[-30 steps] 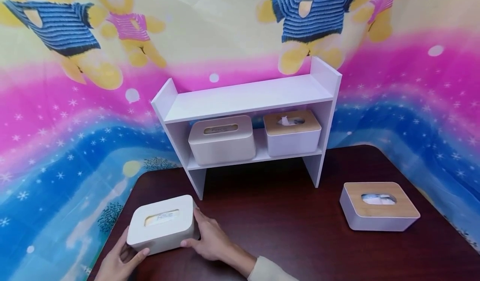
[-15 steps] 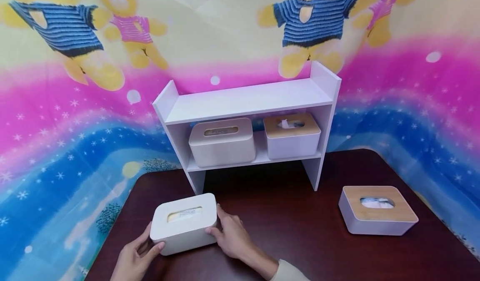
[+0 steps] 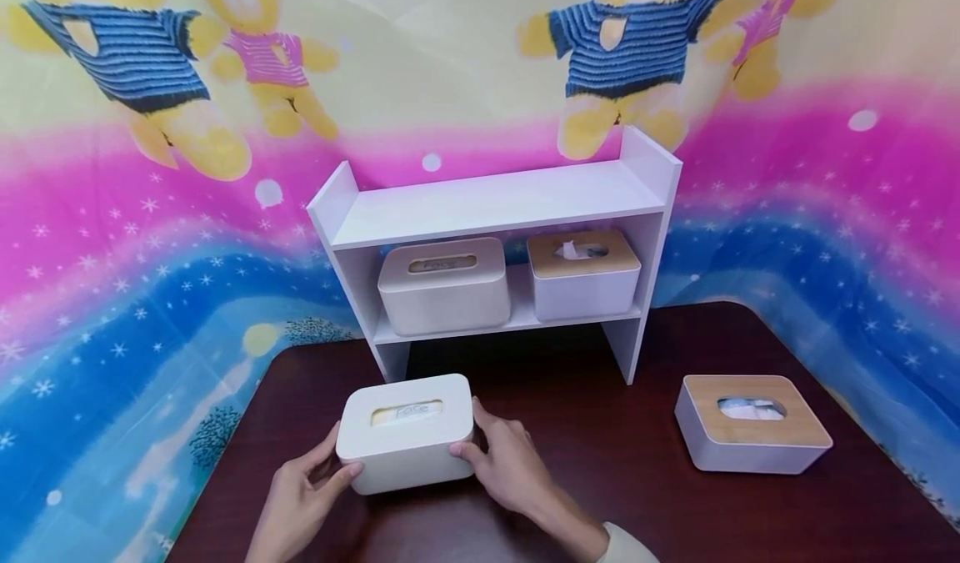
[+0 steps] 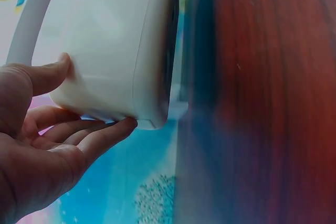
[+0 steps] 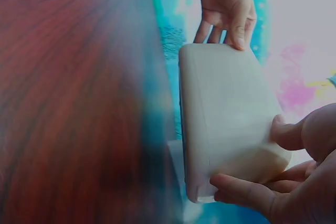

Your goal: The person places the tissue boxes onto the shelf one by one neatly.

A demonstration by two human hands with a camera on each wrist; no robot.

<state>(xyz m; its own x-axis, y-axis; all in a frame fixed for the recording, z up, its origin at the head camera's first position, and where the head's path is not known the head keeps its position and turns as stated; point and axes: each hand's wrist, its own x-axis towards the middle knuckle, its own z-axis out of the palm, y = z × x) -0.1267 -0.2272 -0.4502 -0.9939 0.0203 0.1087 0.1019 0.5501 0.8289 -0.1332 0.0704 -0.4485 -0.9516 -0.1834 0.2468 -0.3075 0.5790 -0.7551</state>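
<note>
- so far, two tissue boxes sit on the lower board of the white two-tier shelf (image 3: 495, 204); by my judgement the white rounded plastic tissue box (image 3: 407, 431) is partway there.
- it sits at 6 o'clock from the shelf, near the dark wooden table (image 3: 600, 463) front; whether it touches the table i cannot tell.
- left hand (image 3: 303, 496) and right hand (image 3: 510, 467) each have their grip clasping one end.
- a wood-lidded white box (image 3: 752, 423) waits at 3 o'clock.
- the held box looks smooth, matte, with an oval slot on top.
</note>
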